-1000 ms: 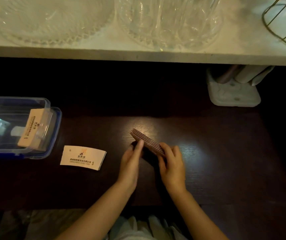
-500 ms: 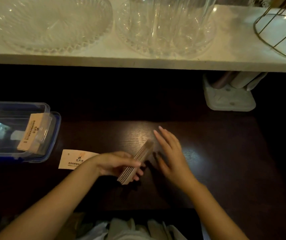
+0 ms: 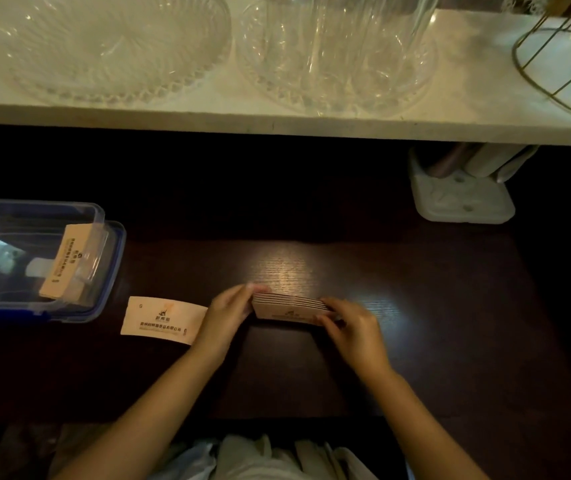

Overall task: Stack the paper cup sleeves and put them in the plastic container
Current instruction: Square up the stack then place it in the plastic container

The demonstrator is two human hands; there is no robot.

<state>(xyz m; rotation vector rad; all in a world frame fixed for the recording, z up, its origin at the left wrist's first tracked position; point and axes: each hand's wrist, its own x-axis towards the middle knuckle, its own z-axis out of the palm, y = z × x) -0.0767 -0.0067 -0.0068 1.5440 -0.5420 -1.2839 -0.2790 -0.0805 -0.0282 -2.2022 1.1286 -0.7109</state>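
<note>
A stack of brown paper cup sleeves stands on its long edge on the dark table, printed face toward me. My left hand grips its left end and my right hand grips its right end. One loose sleeve lies flat just left of my left hand. At the far left sits the clear plastic container with a blue rim. Inside it a stack of sleeves leans tilted.
A white shelf juts over the back of the table, carrying a glass dish, a tall glass vessel and a gold wire basket. Below it at the right stands a white holder. White plastic bags lie at the near edge.
The stack has turned from slanting in my left hand to level across the table. My right hand, open beside it half a second ago, now holds its right end.
</note>
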